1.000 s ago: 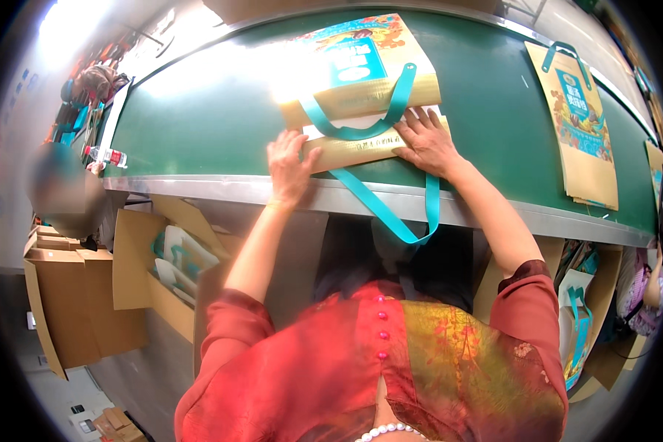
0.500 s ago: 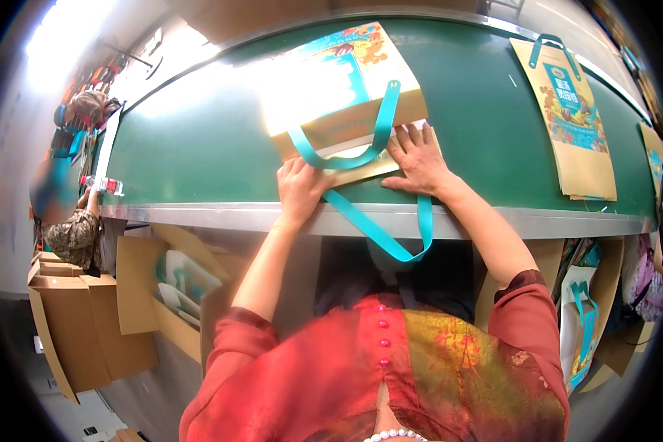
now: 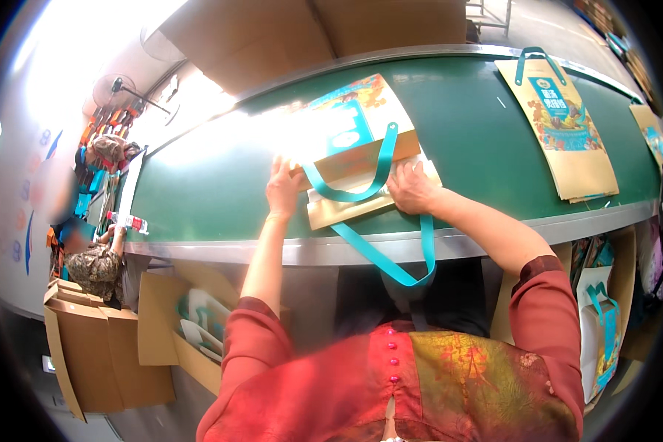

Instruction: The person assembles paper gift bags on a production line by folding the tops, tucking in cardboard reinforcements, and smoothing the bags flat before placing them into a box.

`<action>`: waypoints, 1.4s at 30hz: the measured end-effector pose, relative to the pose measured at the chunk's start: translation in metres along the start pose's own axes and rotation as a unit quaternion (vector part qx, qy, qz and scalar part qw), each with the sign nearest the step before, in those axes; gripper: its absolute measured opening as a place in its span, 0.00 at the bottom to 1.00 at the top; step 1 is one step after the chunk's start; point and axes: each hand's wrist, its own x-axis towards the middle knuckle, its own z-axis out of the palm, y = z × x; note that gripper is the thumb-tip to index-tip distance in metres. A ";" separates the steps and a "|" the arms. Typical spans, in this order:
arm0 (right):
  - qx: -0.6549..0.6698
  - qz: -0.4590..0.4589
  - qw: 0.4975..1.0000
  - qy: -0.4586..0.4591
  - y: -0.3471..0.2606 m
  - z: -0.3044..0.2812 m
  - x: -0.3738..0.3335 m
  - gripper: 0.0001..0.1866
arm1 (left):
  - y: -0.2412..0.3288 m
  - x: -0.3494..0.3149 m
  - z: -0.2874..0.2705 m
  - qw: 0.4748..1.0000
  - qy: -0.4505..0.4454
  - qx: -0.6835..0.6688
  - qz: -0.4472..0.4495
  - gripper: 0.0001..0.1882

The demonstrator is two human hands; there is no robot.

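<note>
A paper gift bag [image 3: 372,151], cream and gold with a colourful print and teal ribbon handles, lies on the green table in front of me. One teal handle [image 3: 348,196] loops over its near end; another [image 3: 384,264] hangs past the table's front edge. At the bag's left side is my left hand [image 3: 281,193], its thumb and fingers closed about the edge, the fingertips partly lost in glare. My right hand [image 3: 414,187] has its fingers curled and closed on the gold flap at the bag's near right corner.
Flat gift bags [image 3: 560,136] lie stacked at the right of the green table [image 3: 221,210], with another bag [image 3: 652,136] beyond. Under the table stand open cartons [image 3: 158,317] holding bags. A person [image 3: 96,272] is at the far left, near a bottle [image 3: 129,222].
My left hand has moved from the bag's near edge to its left side. My right hand's spread fingers have curled in at the near right corner. The view has shifted.
</note>
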 end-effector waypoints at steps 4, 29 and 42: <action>-0.034 -0.011 0.998 0.042 -0.002 0.002 -0.003 0.12 | 0.023 0.031 -0.020 0.877 -0.036 -0.438 -0.197 0.31; 0.212 0.007 0.974 -0.079 -0.062 -0.149 -0.125 0.14 | 0.007 -0.013 0.000 0.954 -0.126 -0.141 0.230 0.27; 0.225 -0.043 0.971 -0.071 0.029 -0.241 -0.029 0.02 | 0.008 -0.067 0.006 0.944 -0.197 -0.245 0.098 0.15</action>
